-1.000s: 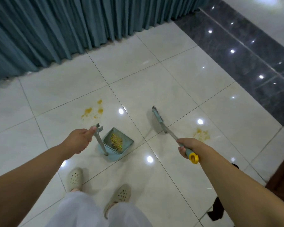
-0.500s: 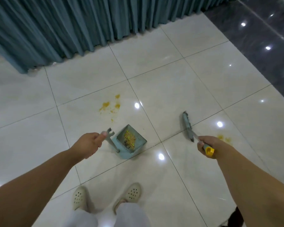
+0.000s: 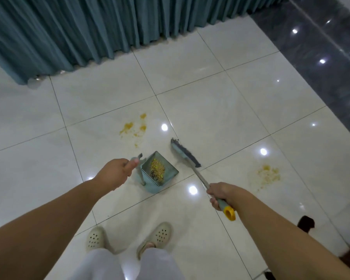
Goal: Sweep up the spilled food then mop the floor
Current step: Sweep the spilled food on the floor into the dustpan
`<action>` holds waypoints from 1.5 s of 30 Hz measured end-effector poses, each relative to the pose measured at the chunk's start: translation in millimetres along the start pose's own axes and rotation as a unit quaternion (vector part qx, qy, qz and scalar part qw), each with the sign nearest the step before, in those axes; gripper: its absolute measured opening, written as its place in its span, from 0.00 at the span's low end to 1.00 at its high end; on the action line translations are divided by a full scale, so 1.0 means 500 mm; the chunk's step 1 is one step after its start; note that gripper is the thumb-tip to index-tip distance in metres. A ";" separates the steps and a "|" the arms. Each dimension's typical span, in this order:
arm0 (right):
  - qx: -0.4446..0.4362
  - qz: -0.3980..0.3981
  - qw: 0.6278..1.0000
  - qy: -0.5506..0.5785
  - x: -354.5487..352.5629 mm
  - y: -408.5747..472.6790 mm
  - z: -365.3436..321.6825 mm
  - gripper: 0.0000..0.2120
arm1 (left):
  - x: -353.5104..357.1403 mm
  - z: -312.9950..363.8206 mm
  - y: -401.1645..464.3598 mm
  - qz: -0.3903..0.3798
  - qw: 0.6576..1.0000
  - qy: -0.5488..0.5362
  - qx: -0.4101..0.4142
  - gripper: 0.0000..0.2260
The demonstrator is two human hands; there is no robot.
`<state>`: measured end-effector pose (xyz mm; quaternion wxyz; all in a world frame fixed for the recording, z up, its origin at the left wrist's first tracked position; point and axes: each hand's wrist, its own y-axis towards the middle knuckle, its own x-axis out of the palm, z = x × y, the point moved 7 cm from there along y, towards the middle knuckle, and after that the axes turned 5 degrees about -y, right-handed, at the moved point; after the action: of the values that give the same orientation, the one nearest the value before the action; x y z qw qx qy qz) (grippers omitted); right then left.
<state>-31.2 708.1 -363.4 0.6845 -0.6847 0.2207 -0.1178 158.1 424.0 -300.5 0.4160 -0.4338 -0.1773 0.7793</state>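
Left hand (image 3: 117,174) gripped the upright handle of the blue dustpan (image 3: 160,174), which sat on the white tile floor (image 3: 210,110) holding swept yellow crumbs. Right hand (image 3: 223,195) was closed around the broom (image 3: 185,153) handle, bristle head just right of the pan. Yellow spill (image 3: 134,127) lay beyond the pan; another smear (image 3: 266,174) well right. Teal curtain (image 3: 89,27) bordered the floor's far edge.

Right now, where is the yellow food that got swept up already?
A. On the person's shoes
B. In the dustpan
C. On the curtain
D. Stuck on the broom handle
B, a heap of yellow crumbs lies inside the dustpan, whose handle the left hand holds, while the right hand grips the broom beside it.
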 end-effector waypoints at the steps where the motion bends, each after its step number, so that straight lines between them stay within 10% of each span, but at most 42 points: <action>1: 0.002 -0.010 1.000 -0.009 0.015 -0.008 0.013 0.06 | 0.000 0.002 0.001 0.001 1.000 0.006 0.004 0.26; 8: -0.016 -0.077 0.997 -0.024 0.029 -0.102 0.061 0.02 | 0.001 0.000 -0.008 0.001 1.000 -0.010 0.008 0.25; 21: -0.054 0.032 0.997 -0.043 -0.028 -0.056 0.000 0.07 | 0.002 -0.014 -0.017 0.001 0.999 -0.032 0.001 0.26; 32: -0.015 -0.069 0.997 0.008 0.049 -0.095 0.035 0.07 | 0.000 -0.022 -0.011 -0.010 0.999 -0.042 0.016 0.25; 45: -0.045 0.020 0.998 0.025 0.059 -0.113 -0.008 0.05 | -0.030 -0.115 -0.102 -0.032 0.994 -0.104 -0.019 0.24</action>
<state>0.7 688.8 -311.5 0.6495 -0.7072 0.2563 -0.1111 234.8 437.3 -292.5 0.4120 -0.3522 -0.2479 0.8030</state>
